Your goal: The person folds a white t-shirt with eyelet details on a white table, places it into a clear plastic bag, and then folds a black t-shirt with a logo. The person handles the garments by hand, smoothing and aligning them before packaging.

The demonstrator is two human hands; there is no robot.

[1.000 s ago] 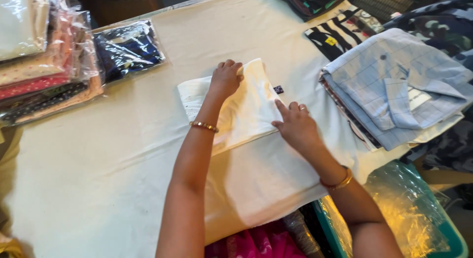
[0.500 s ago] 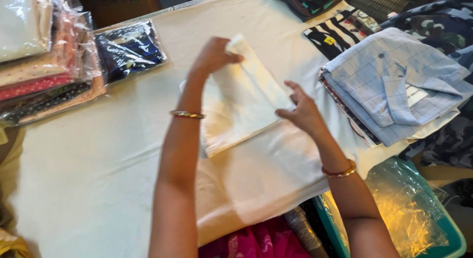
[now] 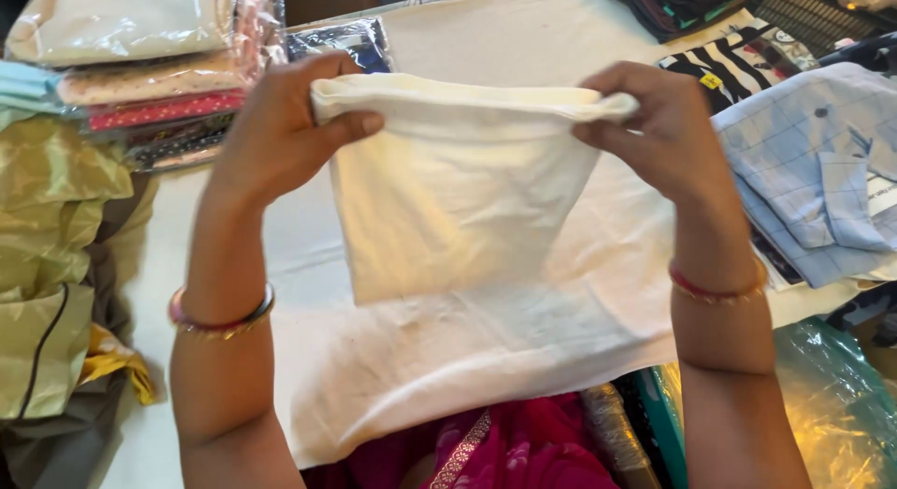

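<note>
At nine o'clock, at the far left edge, crumpled olive-gold fabric (image 3: 51, 265) lies in a heap. Above it, toward ten o'clock, a stack of bagged garments (image 3: 140, 78) in cream, pink and dark prints sits on the table (image 3: 523, 31), which is covered in white cloth.

Just left of centre, the left hand (image 3: 280, 129) is raised above the table, its thumb and fingers closed on the top left corner of a folded cream cloth (image 3: 448, 199). A bangle (image 3: 220, 316) circles that wrist.

The cream cloth hangs at the centre of the view, lifted clear of the table, its top edge stretched level between both hands and its lower edge dropping toward six o'clock. Below it, at six o'clock, magenta fabric (image 3: 505, 447) shows at the table's near edge.

Right of centre, the right hand (image 3: 654, 125) pinches the cloth's top right corner, fingers closed on it. A bracelet (image 3: 715, 288) sits on that wrist.

At two o'clock lies a striped black-and-white garment (image 3: 747, 64). At three o'clock a folded light blue checked shirt (image 3: 822, 171) rests on the table. At five o'clock a clear plastic bag (image 3: 841, 405) lies inside a teal bin.
</note>
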